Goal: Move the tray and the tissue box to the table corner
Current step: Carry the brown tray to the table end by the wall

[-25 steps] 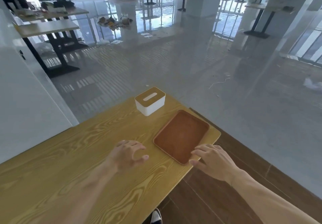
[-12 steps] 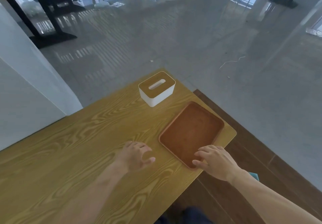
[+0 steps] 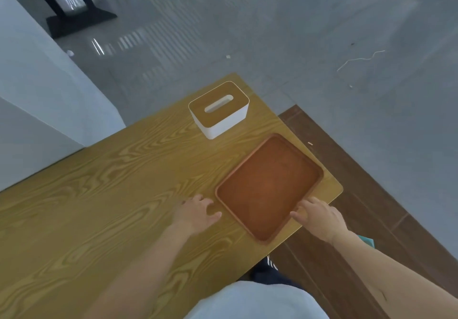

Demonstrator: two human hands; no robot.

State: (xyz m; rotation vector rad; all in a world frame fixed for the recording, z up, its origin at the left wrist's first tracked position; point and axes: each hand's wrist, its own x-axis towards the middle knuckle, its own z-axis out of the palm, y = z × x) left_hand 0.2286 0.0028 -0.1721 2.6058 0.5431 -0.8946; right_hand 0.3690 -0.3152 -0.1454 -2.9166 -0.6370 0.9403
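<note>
A flat brown tray lies on the wooden table close to its near right corner. A white tissue box with a wooden lid and a slot stands beyond it, near the far right corner. My left hand rests on the table just left of the tray's near left corner, fingers spread, holding nothing. My right hand hovers at the tray's near right edge, fingertips touching or almost touching the rim, fingers apart.
The table's right edge drops to a brown wood floor strip and grey glossy floor. A white wall borders the table at left. A black table base stands far left. My torso shows at the bottom.
My head has tilted further down, so the table fills more of the view. Both hands stay by the tray's near end; tray and tissue box keep their places on the table.
</note>
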